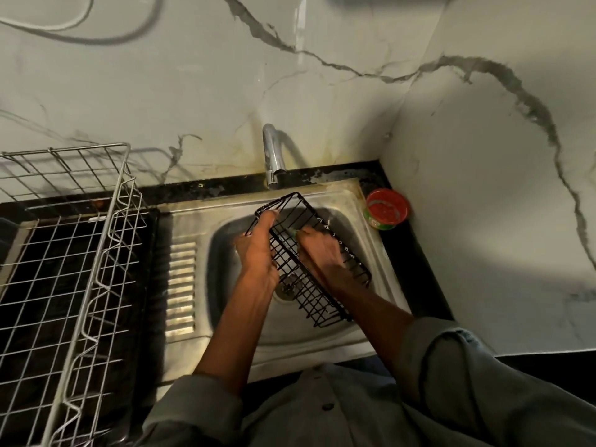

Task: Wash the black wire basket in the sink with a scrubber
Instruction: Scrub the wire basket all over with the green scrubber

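A long black wire basket (314, 296) is held tilted over the steel sink (342, 201), its far end up near the tap. My left hand (258, 250) grips its left side near the upper rim. My right hand (317, 248) is inside the basket, closed on a small green scrubber (294, 233) that shows only at my fingertips and presses against the wires. The hand is blurred. Below the basket the sink drain (285, 288) shows through the wires.
A chrome tap (271, 156) stands behind the sink; I see no water running. A red and green soap tub (387, 208) sits at the sink's right corner. A large silver wire dish rack (74, 253) fills the counter at left. Marble walls close the back and right.
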The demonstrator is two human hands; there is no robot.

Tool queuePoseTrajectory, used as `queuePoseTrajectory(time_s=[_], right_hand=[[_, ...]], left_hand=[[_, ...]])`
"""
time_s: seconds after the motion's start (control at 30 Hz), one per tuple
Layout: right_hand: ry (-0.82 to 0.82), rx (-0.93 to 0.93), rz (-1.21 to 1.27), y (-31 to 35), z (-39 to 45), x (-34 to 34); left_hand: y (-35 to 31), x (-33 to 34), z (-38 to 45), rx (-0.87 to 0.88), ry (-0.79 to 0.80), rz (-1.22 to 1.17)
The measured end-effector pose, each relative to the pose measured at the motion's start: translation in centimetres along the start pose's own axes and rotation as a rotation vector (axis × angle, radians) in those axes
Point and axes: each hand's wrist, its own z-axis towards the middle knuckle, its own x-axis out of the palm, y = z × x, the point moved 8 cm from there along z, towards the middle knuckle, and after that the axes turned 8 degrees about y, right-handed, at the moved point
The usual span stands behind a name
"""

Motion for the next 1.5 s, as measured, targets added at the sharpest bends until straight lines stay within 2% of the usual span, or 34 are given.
queuePoseTrajectory(time_s=[0.07, 0.13, 0.23, 0.3, 0.43, 0.57, 0.7, 0.77, 0.9, 0.97, 1.17, 1.23, 1.37, 1.5], right_hand=[[0.037, -0.054, -0.036, 0.7, 0.3, -0.1], [-0.023, -0.036, -0.014, 0.5, -0.1, -1.0], [-0.16, 0.132, 0.03, -1.9, -1.2, -3.1], [-0.191, 0.183, 0.063, -3.1, -1.8, -3.3], [-0.035, 0.062, 0.084, -1.4, -2.1, -0.6], [0.1, -0.032, 0.112, -0.6, -2.0, 0.8], [-0.08, 0.158, 0.074, -2.8, -2.7, -1.9], [-0.105, 0.152, 0.065, -3.4, -2.9, -2.2], [0.144, 0.001, -0.092, -0.7, -2.7, 0.1], [0.166, -0.028, -0.111, 0.2, -3.0, 0.5], [-0.065, 0.273, -0.045, -3.2, -5.0, -2.6], [-0.05, 0.283, -0.053, -3.1, -5.5, -2.5], [0.088, 0.241, -0.077, -2.9, -6.2, -0.5], [-0.046, 0.358, -0.077, -6.1, -7.3, -2.4]], left_hand=[[0.0, -0.6, 0.2, 0.006, -0.031, -0.021], [-0.3, -1.4, 0.5, 0.045, -0.08, 0.02], [-0.8, -2.0, 0.3, 0.087, -0.085, 0.015], [-0.8, -2.4, 0.5, 0.082, -0.098, -0.019], [-1.1, -2.9, 0.4, 0.078, -0.155, -0.06], [-0.7, -2.0, 0.2, 0.07, -0.091, -0.096], [-0.7, -2.5, 0.0, 0.091, -0.102, -0.067], [-1.0, -2.6, -0.5, 0.093, -0.115, -0.051], [-0.5, -2.2, -0.8, 0.088, -0.096, -0.047], [-0.2, -2.1, -0.5, 0.094, -0.095, -0.031], [-0.3, -3.0, -0.5, 0.084, -0.075, -0.043], [-0.3, -3.0, -0.4, 0.091, -0.103, -0.038], [-0.7, -2.6, -0.4, 0.135, -0.134, -0.026], [-1.0, -2.8, 0.3, 0.215, -0.143, 0.03]])
